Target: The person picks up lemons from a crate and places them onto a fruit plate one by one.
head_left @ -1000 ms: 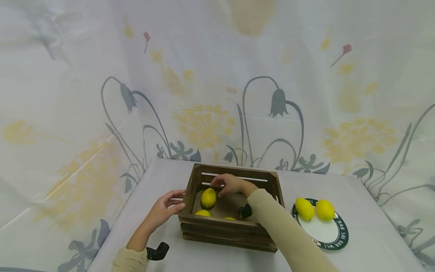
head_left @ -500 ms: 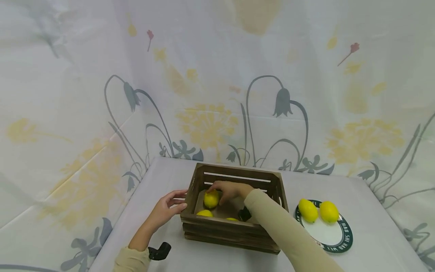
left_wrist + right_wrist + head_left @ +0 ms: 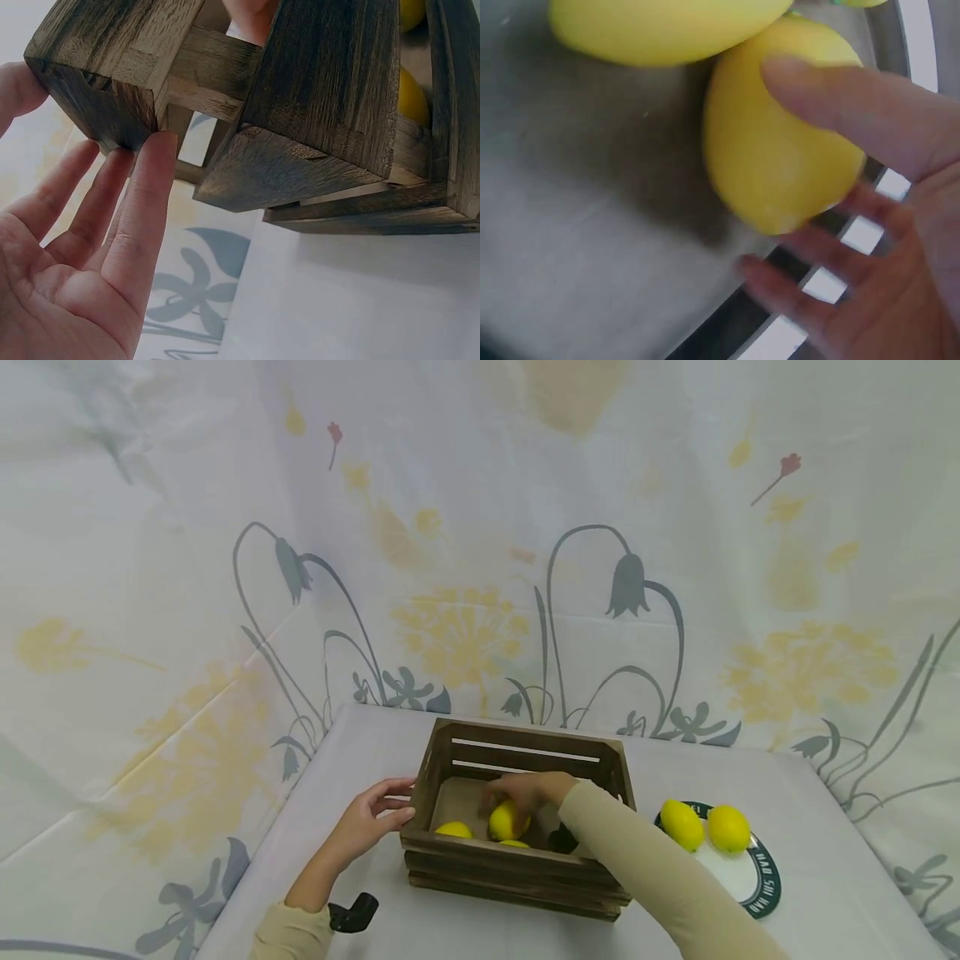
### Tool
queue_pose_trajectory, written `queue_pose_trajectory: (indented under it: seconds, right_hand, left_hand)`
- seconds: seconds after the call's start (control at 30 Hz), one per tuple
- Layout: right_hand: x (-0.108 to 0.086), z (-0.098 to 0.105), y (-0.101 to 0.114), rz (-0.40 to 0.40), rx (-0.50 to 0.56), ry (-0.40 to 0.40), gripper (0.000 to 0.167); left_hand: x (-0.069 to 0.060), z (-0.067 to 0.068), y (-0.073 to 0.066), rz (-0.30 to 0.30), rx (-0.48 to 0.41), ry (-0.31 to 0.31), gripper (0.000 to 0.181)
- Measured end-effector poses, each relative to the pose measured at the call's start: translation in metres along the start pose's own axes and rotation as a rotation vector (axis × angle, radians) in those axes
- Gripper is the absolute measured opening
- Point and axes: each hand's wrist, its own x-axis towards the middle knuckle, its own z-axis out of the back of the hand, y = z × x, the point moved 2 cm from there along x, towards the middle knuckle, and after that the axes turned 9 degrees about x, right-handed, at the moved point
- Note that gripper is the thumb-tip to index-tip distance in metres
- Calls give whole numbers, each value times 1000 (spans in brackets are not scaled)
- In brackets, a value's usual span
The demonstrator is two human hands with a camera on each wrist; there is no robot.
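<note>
Inside the wooden crate (image 3: 517,864), my right hand (image 3: 528,793) grips a lemon (image 3: 504,822) standing near the front. In the right wrist view the thumb of this hand (image 3: 885,225) lies over the lemon (image 3: 780,142), with the fingers at its far side; another lemon (image 3: 667,26) touches it. Two more lemons show partly behind the crate's front wall, one at the left (image 3: 453,830) and one in the middle (image 3: 514,843). My left hand (image 3: 363,822) rests on the crate's outer left side; in the left wrist view its extended fingers (image 3: 154,195) touch the wood (image 3: 105,105).
Right of the crate, a white plate with a dark green lettered rim (image 3: 767,881) holds two lemons (image 3: 682,825) (image 3: 728,829). My right forearm hides part of it. A patterned cloth (image 3: 480,527) hangs behind the white table surface (image 3: 360,735).
My right hand has closed around the lemon from the crate's left part and moved it right and toward the front wall. My left hand stays at the crate's side.
</note>
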Motion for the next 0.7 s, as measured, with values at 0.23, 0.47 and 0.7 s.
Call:
queue_pose_trajectory:
  seconds: [0.23,0.47,0.7]
  right_hand:
    - [-11,1,-18,-86,18,-65,48]
    - [-21,12,-16,54,80,-165,46]
    - [-30,23,-5,225,131,-254,45]
  left_hand:
    - [0,1,1,17,7,-12,47]
    - [0,0,1,11,23,-4,47]
    - [0,0,0,28,17,-16,46]
